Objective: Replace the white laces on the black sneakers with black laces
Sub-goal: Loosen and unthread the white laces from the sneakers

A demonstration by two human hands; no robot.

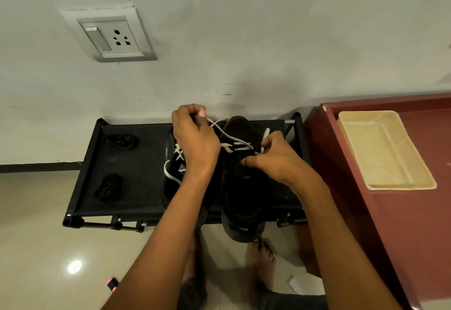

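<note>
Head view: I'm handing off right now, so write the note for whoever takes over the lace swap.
Left hand: pinches a white lace end, pulled up and away.
Right hand: pinches the other end at the right sneaker.
Both sneakers sit on the black rack; the left sneaker is still white-laced.
Two coiled black laces lie untouched at the rack's left.
Done: right sneaker partly unlaced.
Left: finish unlacing both, thread black laces.

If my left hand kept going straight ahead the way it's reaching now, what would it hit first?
Most likely the wall behind the black rack. The left hand, pinching the white lace, is already near the rack's back edge with nothing visible beyond it, though depth is hard to judge.
</note>
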